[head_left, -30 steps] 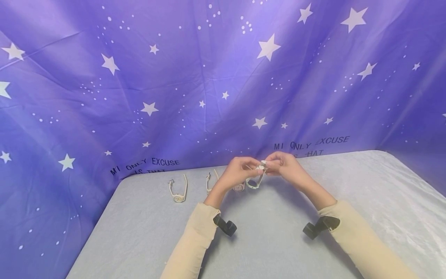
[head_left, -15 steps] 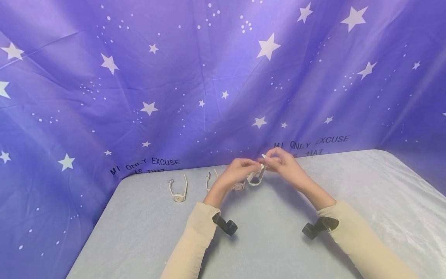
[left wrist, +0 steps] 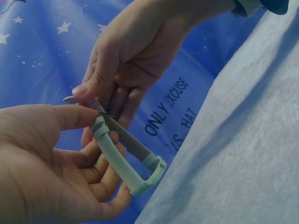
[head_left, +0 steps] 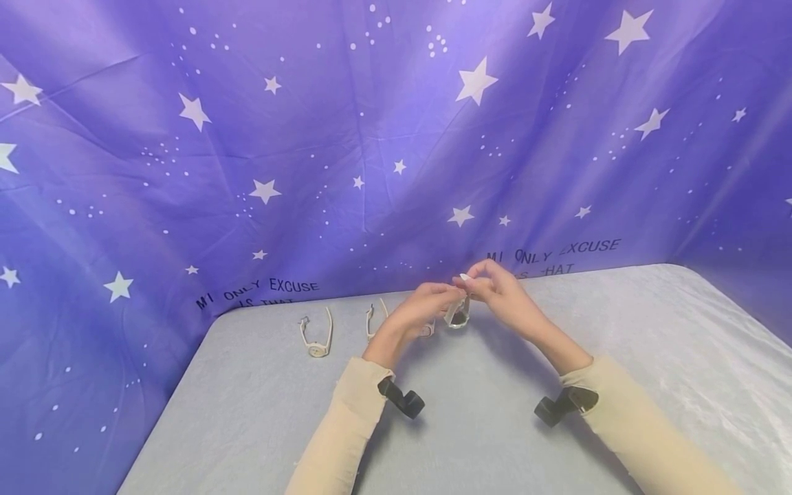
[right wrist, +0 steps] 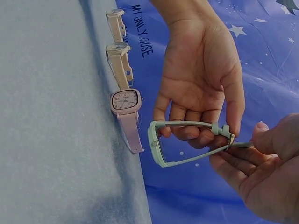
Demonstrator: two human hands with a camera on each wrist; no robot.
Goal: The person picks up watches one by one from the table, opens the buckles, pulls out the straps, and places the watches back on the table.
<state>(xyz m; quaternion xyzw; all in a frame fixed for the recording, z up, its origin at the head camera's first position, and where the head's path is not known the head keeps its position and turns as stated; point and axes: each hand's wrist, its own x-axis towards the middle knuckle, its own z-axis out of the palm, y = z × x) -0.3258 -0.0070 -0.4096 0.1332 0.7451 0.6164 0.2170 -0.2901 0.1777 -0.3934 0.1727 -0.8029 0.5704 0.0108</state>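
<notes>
A mint-green wristwatch (right wrist: 157, 143) hangs in the air between both hands, its case lowest in the head view and its strap forming a loop. The left hand (head_left: 421, 309) pinches the buckle end, with two keeper loops (left wrist: 99, 128) close to its fingertips. With thumb and fingers, the right hand (head_left: 504, 294) pinches the pointed strap end (left wrist: 74, 99). That strap passes through the metal buckle (right wrist: 230, 141). In the right wrist view the watch face is seen edge-on, so its dial is hidden.
A pink square-faced watch (right wrist: 126, 101) and two cream watches, one at the left (head_left: 317, 350) and one partly behind the left forearm (head_left: 370, 328), lie in a row on the grey cloth-covered table (head_left: 476, 426). A purple star-printed curtain (head_left: 371, 137) hangs behind.
The mint-green watch has shifted slightly right and up. The right hand has risen a little with the strap end, which now points up and left above the fingers.
</notes>
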